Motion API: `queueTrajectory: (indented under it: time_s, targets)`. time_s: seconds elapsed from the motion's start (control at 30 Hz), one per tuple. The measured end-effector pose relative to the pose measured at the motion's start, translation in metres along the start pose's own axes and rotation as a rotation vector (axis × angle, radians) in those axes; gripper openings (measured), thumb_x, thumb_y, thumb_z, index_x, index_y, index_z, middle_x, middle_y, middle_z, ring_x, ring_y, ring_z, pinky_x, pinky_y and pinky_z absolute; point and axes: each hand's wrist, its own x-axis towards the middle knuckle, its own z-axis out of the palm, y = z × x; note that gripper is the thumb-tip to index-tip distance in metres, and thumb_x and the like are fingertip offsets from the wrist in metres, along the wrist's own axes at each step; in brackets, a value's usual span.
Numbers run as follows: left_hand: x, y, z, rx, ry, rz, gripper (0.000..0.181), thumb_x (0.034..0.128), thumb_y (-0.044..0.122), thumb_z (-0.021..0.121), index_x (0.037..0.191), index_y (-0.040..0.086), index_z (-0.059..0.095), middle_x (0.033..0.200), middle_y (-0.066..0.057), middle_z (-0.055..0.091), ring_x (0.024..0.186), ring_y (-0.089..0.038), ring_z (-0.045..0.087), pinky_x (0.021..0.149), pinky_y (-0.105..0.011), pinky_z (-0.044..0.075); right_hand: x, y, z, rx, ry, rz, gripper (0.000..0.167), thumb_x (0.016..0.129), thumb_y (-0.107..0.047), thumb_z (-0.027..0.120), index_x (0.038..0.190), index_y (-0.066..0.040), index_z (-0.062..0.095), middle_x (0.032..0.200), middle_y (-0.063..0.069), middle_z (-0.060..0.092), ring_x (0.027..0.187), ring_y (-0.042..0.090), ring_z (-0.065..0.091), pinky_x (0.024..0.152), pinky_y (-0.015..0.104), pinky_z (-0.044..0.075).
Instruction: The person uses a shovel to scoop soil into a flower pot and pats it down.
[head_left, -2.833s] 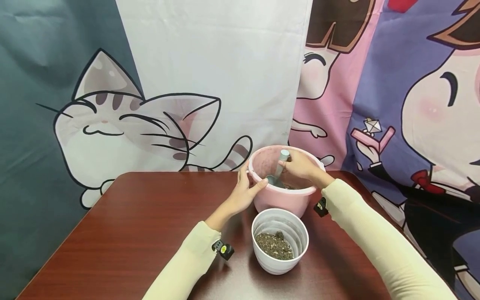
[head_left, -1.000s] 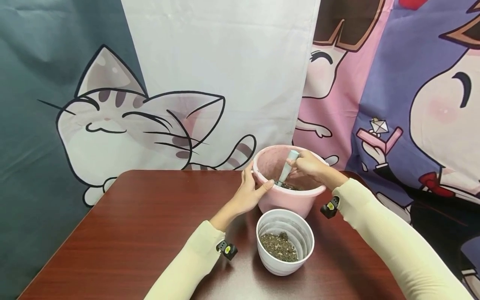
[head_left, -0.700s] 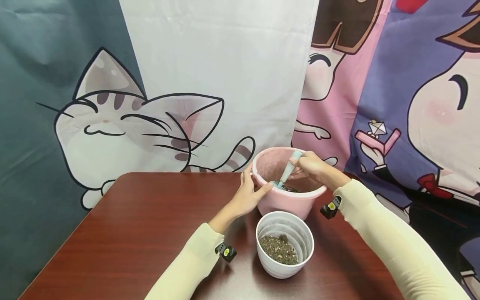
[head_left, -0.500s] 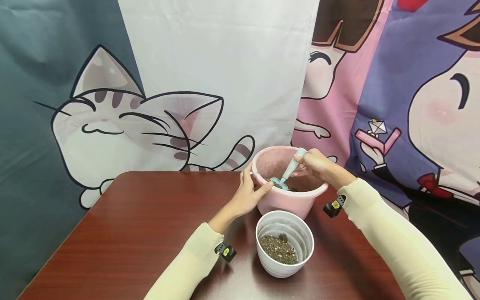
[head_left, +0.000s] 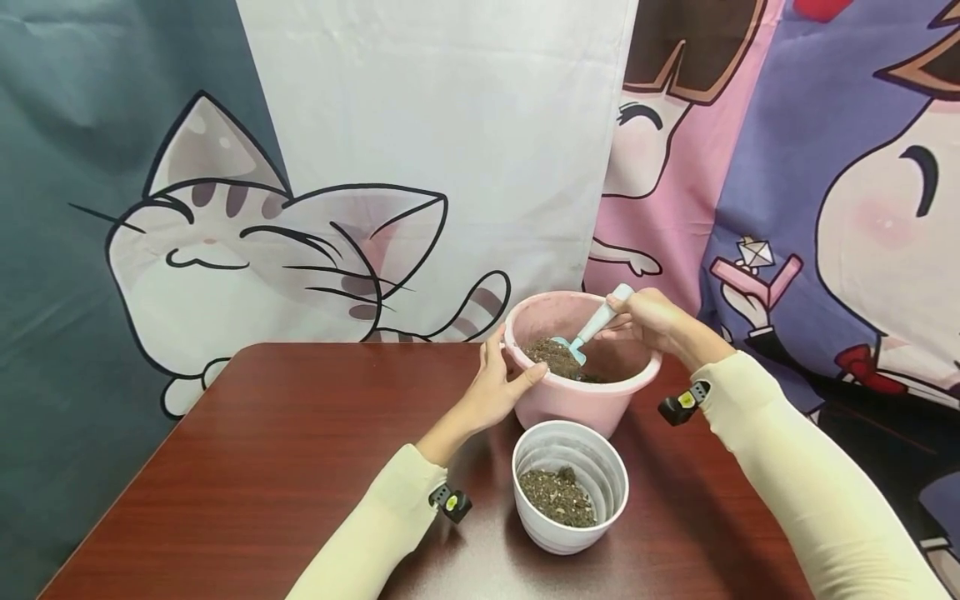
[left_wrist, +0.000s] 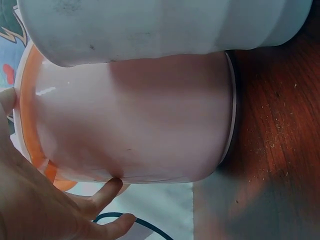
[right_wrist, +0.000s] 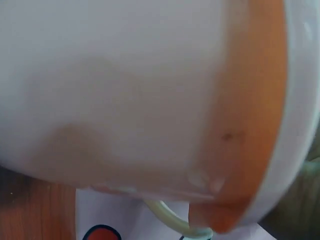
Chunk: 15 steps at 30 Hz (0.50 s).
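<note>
The head view looks from above, forward and down, across the counter (head_left: 322, 450) to the cloth (head_left: 450, 100) behind. The left wrist view is near and turned sideways, facing the pot (head_left: 564, 537) and bucket (head_left: 573, 407). The right wrist view faces the bucket's outer side very closely. All three share the bucket.

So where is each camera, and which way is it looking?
Head: worn on the head, looking forward and down at the table, pink bucket and white pot; left hand and right hand show.
Left wrist: on that wrist, looking at the bucket's side; fingers show.
Right wrist: on that wrist, very near the bucket's side; can't tell if any hand shows.
Head and left wrist share the pot.
</note>
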Motion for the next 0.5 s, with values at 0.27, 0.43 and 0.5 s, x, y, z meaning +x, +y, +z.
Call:
queueTrajectory:
  time_s: [0.27, 0.43, 0.5]
  targets:
    - [-0.002, 0.000, 0.000, 0.062, 0.020, -0.046, 0.095, 0.0876, 0.062, 0.063, 0.158, 0.024, 0.011, 0.156, -0.010, 0.021, 0.139, -0.045, 0.028, 0.105, -0.069, 0.023, -0.013, -0.002, -0.012, 0.137, 0.005, -0.048, 0.016, 0.104, -0.005, 0.043, 0.095, 0.001, 0.054, 0.083, 0.010, 0.070, 0.081, 0.021, 0.072, 0.087, 0.038, 0.053]
    - [-0.001, 0.000, 0.001, 0.068, 0.028, -0.048, 0.096, 0.0870, 0.064, 0.062, 0.158, 0.025, 0.012, 0.156, -0.009, 0.021, 0.140, -0.045, 0.028, 0.105, -0.069, 0.022, -0.019, -0.001, -0.017, 0.233, 0.007, -0.080, 0.021, 0.105, -0.009, 0.044, 0.092, -0.001, 0.058, 0.084, 0.014, 0.072, 0.084, 0.022, 0.073, 0.088, 0.036, 0.052]
    - [-0.001, 0.000, 0.001, 0.067, 0.030, -0.047, 0.096, 0.0868, 0.065, 0.062, 0.158, 0.025, 0.012, 0.156, -0.009, 0.022, 0.140, -0.045, 0.028, 0.105, -0.069, 0.022, -0.020, 0.000, -0.018, 0.247, 0.006, -0.095, 0.022, 0.105, -0.011, 0.044, 0.093, 0.000, 0.059, 0.085, 0.015, 0.072, 0.085, 0.022, 0.073, 0.089, 0.035, 0.051]
